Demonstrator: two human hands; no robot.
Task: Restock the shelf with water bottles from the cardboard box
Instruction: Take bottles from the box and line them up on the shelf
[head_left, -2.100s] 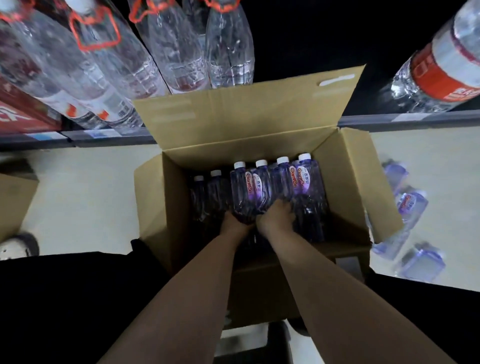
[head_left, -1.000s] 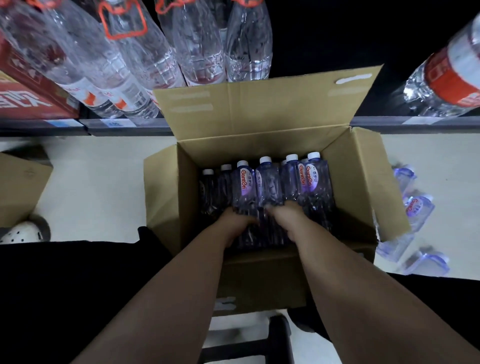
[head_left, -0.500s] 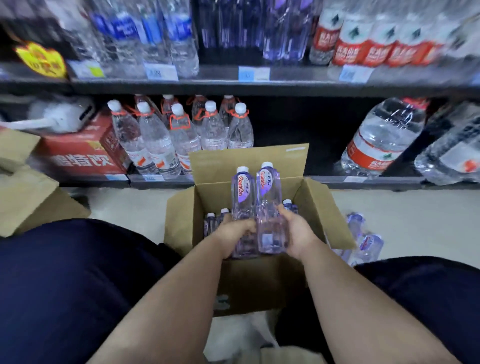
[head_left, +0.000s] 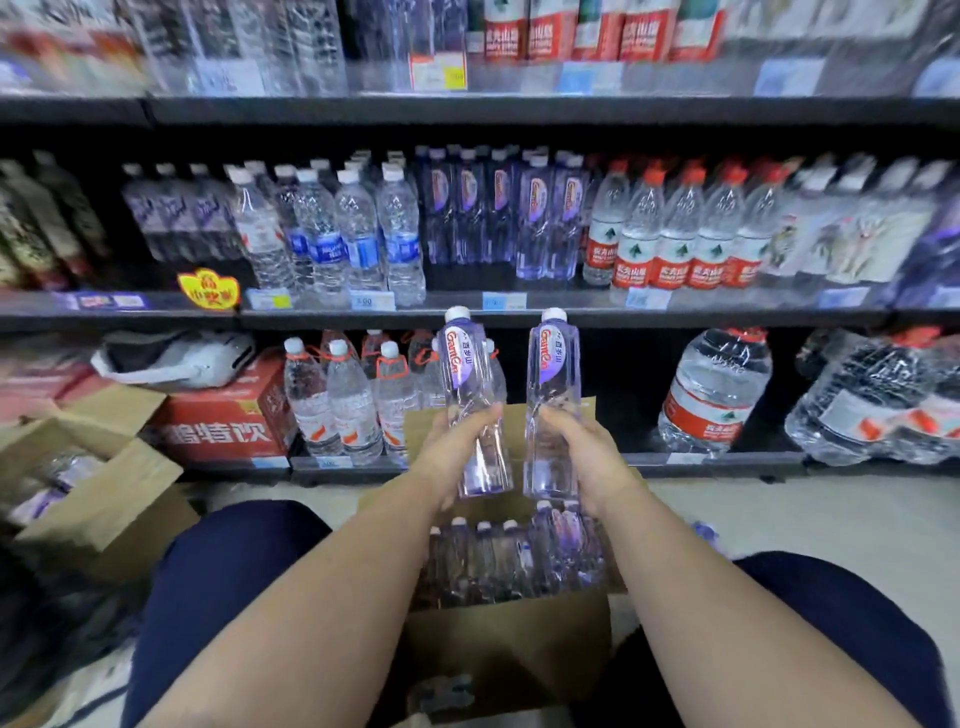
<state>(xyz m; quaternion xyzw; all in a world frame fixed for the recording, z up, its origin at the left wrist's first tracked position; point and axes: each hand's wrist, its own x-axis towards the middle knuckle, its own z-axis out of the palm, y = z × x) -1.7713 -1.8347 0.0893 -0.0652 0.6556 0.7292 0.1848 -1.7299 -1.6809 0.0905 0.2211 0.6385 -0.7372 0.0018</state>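
Note:
My left hand (head_left: 451, 451) grips a purple-tinted water bottle (head_left: 465, 374) with a white cap, upright and tilted slightly left. My right hand (head_left: 582, 457) grips a second matching bottle (head_left: 551, 374), held upright. Both bottles hang above the open cardboard box (head_left: 509, 639) between my knees, where several more purple bottles (head_left: 514, 556) stand. Their caps reach the front edge of the middle shelf (head_left: 571, 301). On that shelf stands a row of the same purple bottles (head_left: 498, 213), mostly set back from the front.
Blue-labelled bottles (head_left: 358, 234) stand left of the purple row and red-labelled ones (head_left: 680, 234) right of it. The bottom shelf holds tall bottles with red handles (head_left: 343, 400), a red carton (head_left: 218, 421) and large jugs (head_left: 717, 389). Another open box (head_left: 98, 488) sits at left.
Both hands have lifted the two bottles out of the box and upward, from low inside it to the middle shelf's edge. The view has tilted up to the shelves.

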